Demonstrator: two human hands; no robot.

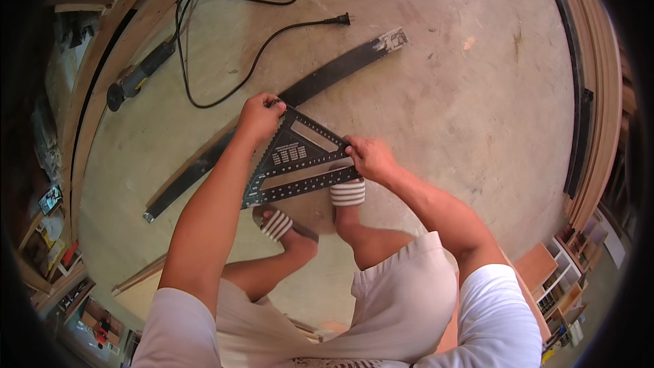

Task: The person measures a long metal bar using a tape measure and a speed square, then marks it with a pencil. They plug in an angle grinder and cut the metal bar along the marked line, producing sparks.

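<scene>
A black triangular speed square [291,155] with white scale marks is held up in front of me by both hands. My left hand [260,120] pinches its upper corner, thumb on the face. At the right corner my right hand [371,158] grips the edge between thumb and fingers. Beneath the square, a long dark bar [337,71] lies diagonally on the floor, its far end worn pale. The square and my left arm hide its middle. Whether the square touches the bar, I cannot tell.
An angle grinder [139,75] lies at the left, its black cord [255,61] looped over the concrete floor [470,109]. The plug [337,20] rests beyond the bar. Long wooden boards [599,95] line the right side. My feet in striped sandals [348,193] are just below the square.
</scene>
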